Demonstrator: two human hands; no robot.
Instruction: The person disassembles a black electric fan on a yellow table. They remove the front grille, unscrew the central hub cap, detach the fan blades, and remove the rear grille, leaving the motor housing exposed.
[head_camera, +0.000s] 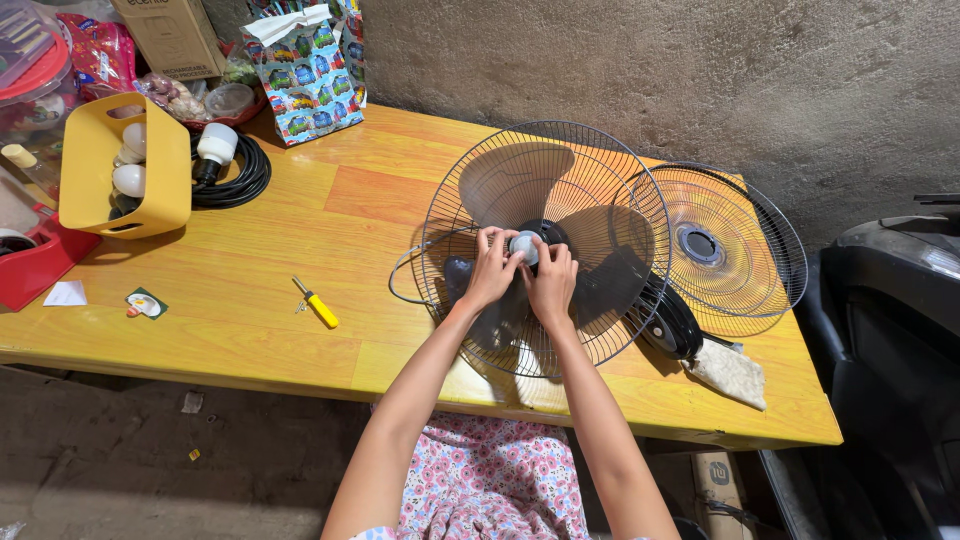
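A fan lies face up on the wooden table (250, 320): a round wire rear guard (640, 210) with translucent blades (515, 175) inside it. At the hub sits a pale round cap (525, 246). My left hand (490, 268) and my right hand (552, 282) meet at the hub, the fingers of both pinched around that cap. To the right, the loose front wire guard (735, 250) leans half over the table's edge, apart from both hands.
A small yellow-handled screwdriver (318, 304) lies left of the fan. A yellow basket (95, 180) holds bulbs; a black coiled cable (240, 175) with a bulb sits beside it. A patterned bag (305, 75) and a box stand at the wall. A dark vehicle (890, 330) is at right.
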